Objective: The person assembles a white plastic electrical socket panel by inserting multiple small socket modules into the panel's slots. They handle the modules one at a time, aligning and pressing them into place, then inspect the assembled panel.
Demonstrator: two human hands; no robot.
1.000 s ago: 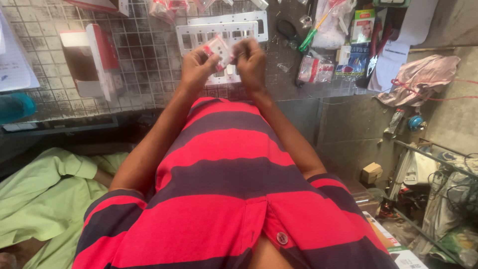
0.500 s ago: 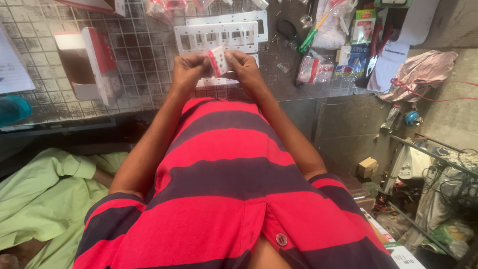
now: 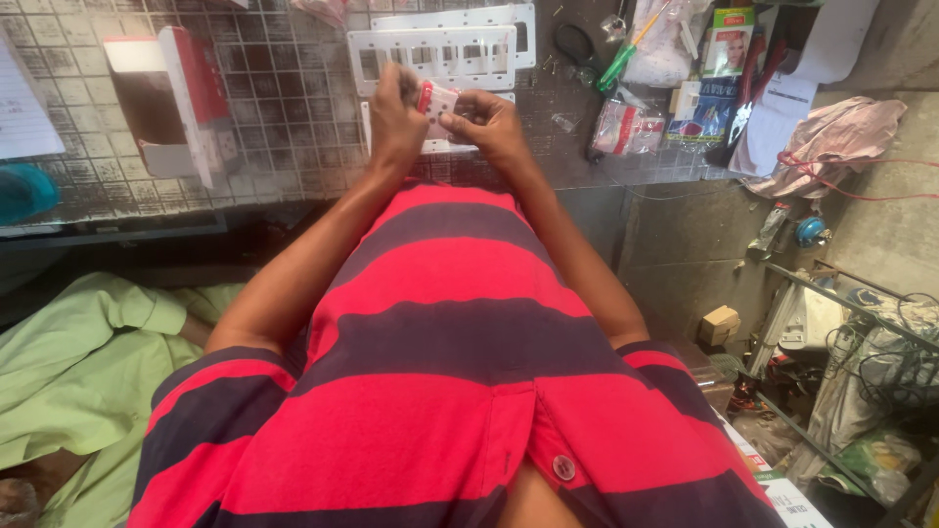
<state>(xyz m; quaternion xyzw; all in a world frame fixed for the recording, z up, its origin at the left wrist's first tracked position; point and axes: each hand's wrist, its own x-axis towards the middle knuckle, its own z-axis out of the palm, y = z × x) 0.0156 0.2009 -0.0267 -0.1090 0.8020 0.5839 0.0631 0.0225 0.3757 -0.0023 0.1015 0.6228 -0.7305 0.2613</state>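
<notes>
My left hand [image 3: 394,112] and my right hand [image 3: 487,125] meet over a glass-topped counter [image 3: 293,147] and together grip a small red and white packet [image 3: 436,100]. The left fingers pinch its left edge, the right fingers its right side. Just beyond the hands lie white plastic switch plates [image 3: 440,49] with rows of rectangular openings. My red and dark striped shirt fills the lower half of the view.
An open red and white carton [image 3: 181,98] stands at the left. Small packets [image 3: 626,127], scissors [image 3: 577,44], a pen and papers lie to the right. A pink cloth [image 3: 831,137] sits on a ledge. Green fabric [image 3: 68,362] lies at lower left; wire racks [image 3: 861,342] at lower right.
Both hands have drawn slightly nearer to me with the packet, which has turned between the fingers. The view has shifted a little.
</notes>
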